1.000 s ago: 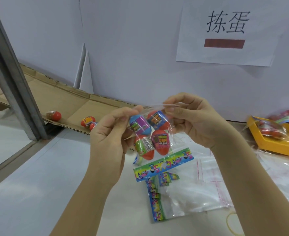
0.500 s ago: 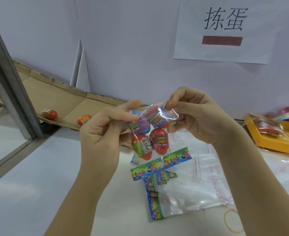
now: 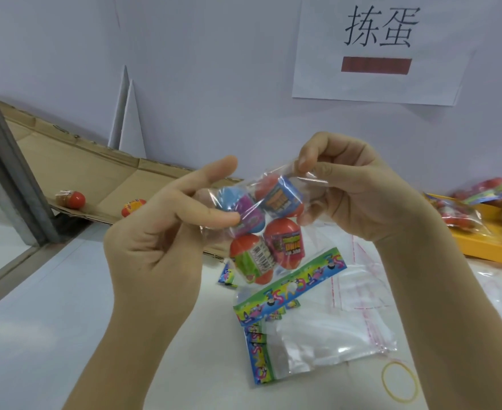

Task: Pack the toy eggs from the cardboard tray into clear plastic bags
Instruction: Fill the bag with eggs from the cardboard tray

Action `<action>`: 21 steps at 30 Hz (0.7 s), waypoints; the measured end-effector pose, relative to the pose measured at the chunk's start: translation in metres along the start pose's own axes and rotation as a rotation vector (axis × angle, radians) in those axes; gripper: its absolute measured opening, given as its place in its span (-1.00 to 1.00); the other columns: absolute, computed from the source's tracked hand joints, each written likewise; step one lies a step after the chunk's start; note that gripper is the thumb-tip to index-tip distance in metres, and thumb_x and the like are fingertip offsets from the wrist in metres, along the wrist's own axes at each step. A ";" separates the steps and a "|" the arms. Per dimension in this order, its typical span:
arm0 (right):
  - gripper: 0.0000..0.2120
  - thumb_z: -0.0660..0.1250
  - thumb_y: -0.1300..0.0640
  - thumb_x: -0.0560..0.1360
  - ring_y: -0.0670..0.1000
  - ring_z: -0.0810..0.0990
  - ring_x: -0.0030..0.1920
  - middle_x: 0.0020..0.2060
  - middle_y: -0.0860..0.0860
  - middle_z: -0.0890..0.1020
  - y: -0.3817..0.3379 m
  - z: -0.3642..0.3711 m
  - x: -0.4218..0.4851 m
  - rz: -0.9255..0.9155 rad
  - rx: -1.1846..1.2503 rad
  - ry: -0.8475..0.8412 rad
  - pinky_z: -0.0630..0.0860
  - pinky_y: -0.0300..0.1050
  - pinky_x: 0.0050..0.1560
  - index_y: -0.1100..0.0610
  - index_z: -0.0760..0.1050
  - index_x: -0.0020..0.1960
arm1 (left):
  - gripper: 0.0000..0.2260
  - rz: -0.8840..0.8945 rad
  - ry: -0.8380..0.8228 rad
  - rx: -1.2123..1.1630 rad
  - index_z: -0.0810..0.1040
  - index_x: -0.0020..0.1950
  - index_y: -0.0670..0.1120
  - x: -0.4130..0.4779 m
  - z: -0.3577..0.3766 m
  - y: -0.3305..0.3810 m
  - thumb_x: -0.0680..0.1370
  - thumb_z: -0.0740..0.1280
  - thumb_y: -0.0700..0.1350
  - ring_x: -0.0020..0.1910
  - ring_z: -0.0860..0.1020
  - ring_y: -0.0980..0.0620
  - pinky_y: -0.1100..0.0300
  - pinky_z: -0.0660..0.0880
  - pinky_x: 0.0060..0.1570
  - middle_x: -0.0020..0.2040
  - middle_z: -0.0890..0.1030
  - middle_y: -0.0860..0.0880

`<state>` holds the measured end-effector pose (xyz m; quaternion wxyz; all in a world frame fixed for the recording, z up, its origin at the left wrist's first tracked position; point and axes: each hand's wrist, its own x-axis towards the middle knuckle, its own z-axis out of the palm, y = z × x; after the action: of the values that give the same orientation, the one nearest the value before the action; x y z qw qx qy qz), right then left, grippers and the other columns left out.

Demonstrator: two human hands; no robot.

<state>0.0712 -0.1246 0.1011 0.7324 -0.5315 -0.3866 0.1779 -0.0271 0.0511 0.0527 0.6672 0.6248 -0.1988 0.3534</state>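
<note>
A clear plastic bag (image 3: 266, 220) hangs in mid-air in front of me with several toy eggs inside, red, blue and purple ones with printed wrappers. My right hand (image 3: 359, 193) pinches the bag's folded top edge between thumb and fingers. My left hand (image 3: 167, 232) pinches the bag's left side with thumb and middle finger, the index finger pointing out above it. Two loose red eggs (image 3: 71, 199) (image 3: 132, 207) lie on the cardboard tray (image 3: 75, 170) at the left, along the wall.
Below the bag lie empty clear bags (image 3: 329, 329) with colourful header cards (image 3: 291, 287). A yellow rubber band (image 3: 399, 381) lies at the lower right. A yellow tray (image 3: 486, 247) with filled bags stands at the right. A metal post (image 3: 10, 173) stands at the left.
The bag's top has been folded over and drawn tighter round the upper eggs. Both hands have shifted their pinch: the right now holds the folded flap, the left has moved to the bag's side.
</note>
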 end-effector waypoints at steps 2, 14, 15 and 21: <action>-0.98 0.42 0.17 0.29 -0.04 0.64 -0.44 -0.31 0.04 0.67 -0.001 -0.001 0.000 -0.017 0.004 -0.002 0.57 -0.22 -0.49 0.08 0.62 -0.31 | -0.66 0.028 -0.014 0.076 0.58 -0.40 -0.11 0.003 -0.001 0.002 0.52 0.20 -0.35 0.07 0.64 0.05 0.23 0.61 -0.18 0.11 0.67 0.15; -0.99 0.43 0.15 0.25 -0.08 0.62 -0.43 -0.34 0.00 0.67 -0.004 0.002 0.000 -0.035 -0.038 0.047 0.56 -0.25 -0.49 0.06 0.62 -0.34 | -0.82 -0.027 -0.099 -0.051 0.72 -0.20 0.08 0.006 -0.011 -0.011 0.46 0.37 -0.17 0.18 0.61 0.05 0.21 0.62 -0.10 0.20 0.64 0.07; -0.99 0.43 0.15 0.24 -0.07 0.62 -0.42 -0.33 0.01 0.67 -0.004 0.002 0.000 -0.031 -0.046 0.058 0.56 -0.25 -0.48 0.06 0.61 -0.35 | -0.90 -0.102 -0.124 -0.111 0.73 -0.18 0.07 0.007 -0.012 -0.011 0.43 0.41 -0.04 0.14 0.63 0.07 0.21 0.62 -0.11 0.16 0.66 0.10; -0.98 0.45 0.13 0.24 -0.02 0.65 -0.34 -0.23 0.09 0.69 -0.001 0.000 0.001 0.012 -0.110 0.052 0.58 -0.19 -0.43 0.06 0.62 -0.34 | -0.78 -0.234 0.145 -0.065 0.70 -0.34 0.02 0.003 0.004 -0.012 0.33 0.51 0.16 -0.32 0.67 0.08 0.20 0.62 -0.32 -0.32 0.69 0.03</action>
<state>0.0711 -0.1243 0.1023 0.7109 -0.5777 -0.3734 0.1467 -0.0158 0.0484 0.0465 0.7365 0.5945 -0.0872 0.3107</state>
